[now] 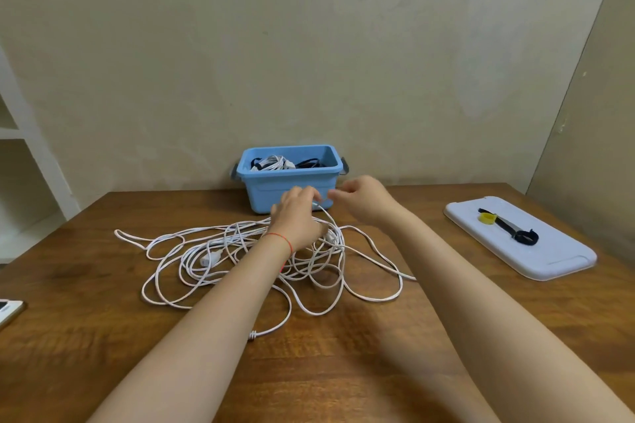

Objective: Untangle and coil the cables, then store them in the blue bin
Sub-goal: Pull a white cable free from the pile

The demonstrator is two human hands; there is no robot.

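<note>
The blue bin (291, 189) sits at the far side of the desk (103, 336), with white and black coiled cables (275, 162) inside. Near it lies a messy white cable (240, 251). The left hand (298, 220) and right hand (364, 197) each pinch a strand of it.

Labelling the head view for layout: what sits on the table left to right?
Phone at the left edge → white cable tangle → left hand → right hand → white lid carrying the yellow and black straps. Blue bin left out: it overlaps both hands.
</note>
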